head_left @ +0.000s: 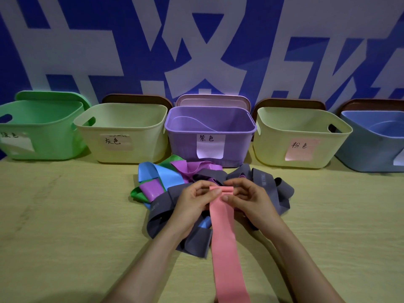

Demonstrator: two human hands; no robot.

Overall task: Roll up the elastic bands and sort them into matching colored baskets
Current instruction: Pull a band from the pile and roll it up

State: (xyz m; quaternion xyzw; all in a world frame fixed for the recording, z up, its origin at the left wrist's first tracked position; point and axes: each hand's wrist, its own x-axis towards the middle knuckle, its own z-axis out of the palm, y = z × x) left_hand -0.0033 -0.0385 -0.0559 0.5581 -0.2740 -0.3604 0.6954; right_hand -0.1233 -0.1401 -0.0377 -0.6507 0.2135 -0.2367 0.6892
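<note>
A long pink elastic band runs from the bottom edge up to my hands, its far end curled into a small roll. My left hand pinches the left side of that roll, and my right hand pinches the right side. Under and behind my hands lies a tangled pile of bands: grey, purple, blue and green. Along the wall stand five baskets: green, cream with a grey label, purple, cream with a pink label and blue.
The baskets stand in a row on a pale wooden table, each with a lid propped behind it. A purple band lies inside the purple basket. Behind the baskets rises a blue and white wall.
</note>
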